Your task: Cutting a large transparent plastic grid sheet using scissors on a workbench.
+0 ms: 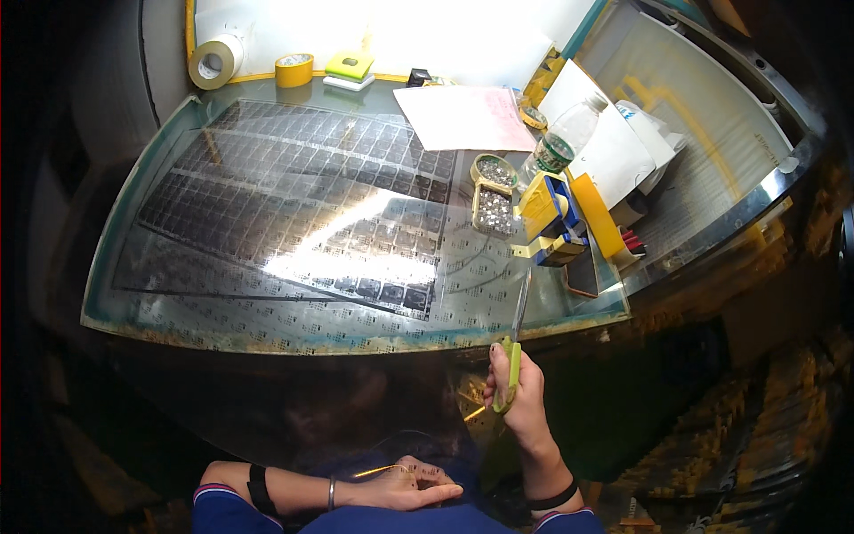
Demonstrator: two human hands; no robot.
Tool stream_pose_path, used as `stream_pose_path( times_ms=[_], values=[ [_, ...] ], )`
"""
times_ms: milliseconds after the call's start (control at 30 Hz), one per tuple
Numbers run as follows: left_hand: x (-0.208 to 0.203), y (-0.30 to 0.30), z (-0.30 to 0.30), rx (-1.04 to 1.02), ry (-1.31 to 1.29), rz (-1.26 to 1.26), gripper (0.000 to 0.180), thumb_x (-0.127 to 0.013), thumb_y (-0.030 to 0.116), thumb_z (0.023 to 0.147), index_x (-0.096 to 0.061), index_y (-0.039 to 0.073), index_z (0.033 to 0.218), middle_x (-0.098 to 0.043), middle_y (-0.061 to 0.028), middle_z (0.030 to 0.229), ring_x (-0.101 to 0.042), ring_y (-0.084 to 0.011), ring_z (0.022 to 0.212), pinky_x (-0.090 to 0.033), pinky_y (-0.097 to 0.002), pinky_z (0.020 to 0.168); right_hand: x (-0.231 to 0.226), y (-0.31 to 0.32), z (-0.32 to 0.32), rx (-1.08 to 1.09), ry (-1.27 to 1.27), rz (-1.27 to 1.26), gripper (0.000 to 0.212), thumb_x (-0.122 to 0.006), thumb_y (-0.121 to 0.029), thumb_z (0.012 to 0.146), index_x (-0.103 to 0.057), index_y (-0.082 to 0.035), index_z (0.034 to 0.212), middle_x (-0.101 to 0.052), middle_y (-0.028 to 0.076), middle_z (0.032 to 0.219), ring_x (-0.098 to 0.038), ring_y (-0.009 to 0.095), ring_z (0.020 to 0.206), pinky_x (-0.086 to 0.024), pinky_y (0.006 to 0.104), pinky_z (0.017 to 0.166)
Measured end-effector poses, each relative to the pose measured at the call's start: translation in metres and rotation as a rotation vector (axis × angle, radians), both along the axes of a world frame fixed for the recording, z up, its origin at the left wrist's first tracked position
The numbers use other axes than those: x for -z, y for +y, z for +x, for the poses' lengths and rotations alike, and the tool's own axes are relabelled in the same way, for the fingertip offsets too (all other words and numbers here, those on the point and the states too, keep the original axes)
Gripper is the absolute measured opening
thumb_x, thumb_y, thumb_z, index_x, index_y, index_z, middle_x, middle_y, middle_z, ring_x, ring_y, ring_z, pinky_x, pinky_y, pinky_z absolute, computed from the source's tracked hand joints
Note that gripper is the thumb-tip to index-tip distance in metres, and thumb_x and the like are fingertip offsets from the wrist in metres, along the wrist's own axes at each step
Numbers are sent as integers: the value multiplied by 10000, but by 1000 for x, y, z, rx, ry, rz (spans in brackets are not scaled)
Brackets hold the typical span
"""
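Note:
My right hand (520, 396) grips green-handled scissors (514, 351) just below the table's front edge, their blades pointing up over the glass. A large clear plastic sheet (311, 392) hangs off the front of the table toward my lap. My left hand (405, 485) lies flat near my body, palm down, resting on the lower part of that sheet. On the glass table (133, 307) lies a big gridded sheet with rows of small dark squares (302, 200).
Two small trays of shiny beads (492, 200) sit right of the grid, beside a blue and yellow holder (551, 222). A plastic bottle (560, 142), pink paper (463, 116), tape rolls (216, 60) and a dark phone (584, 271) lie around.

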State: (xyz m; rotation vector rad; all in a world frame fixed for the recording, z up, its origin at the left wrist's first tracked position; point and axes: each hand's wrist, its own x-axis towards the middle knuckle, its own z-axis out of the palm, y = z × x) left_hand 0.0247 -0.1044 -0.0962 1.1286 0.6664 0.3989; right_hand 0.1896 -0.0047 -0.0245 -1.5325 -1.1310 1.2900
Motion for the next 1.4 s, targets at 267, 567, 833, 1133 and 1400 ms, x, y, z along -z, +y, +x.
stream_pose_path(
  times_ms=[267,567,833,1133,1400],
  values=[
    [4,-2,0,41,8,81,245,-608,255,845,-669,20,876,-671,-57,790,-589,-83,715,-471,-239,656,8,9,6,22,-4,95,304,-517,-341,889,-520,-49,807,-478,-3,618,-496,65,519,-424,200,459],
    [9,-4,0,56,-1,122,230,-615,243,840,-674,27,895,-676,-60,825,-604,-90,747,-476,-233,673,-1,12,11,31,-14,55,315,-529,-351,881,-527,-46,803,-481,2,620,-497,64,522,-430,203,464],
    [8,-4,0,70,13,124,227,-621,240,836,-676,34,915,-678,-62,843,-602,-75,763,-480,-220,665,-8,18,14,70,-14,82,341,-530,-364,878,-524,-37,781,-481,2,621,-498,66,531,-430,206,472],
    [-5,2,-4,199,133,111,423,-528,417,855,-655,26,956,-652,-135,917,-603,-214,894,-449,-300,808,-13,23,18,83,-9,140,345,-533,-356,878,-512,-41,740,-462,-4,579,-476,64,494,-411,204,451],
    [-15,4,-5,187,189,64,404,-552,409,844,-660,32,943,-654,-126,908,-604,-202,886,-456,-300,813,-22,32,16,120,20,199,307,-540,-336,870,-482,-67,735,-444,-8,585,-443,57,454,-386,194,400]
  ],
)
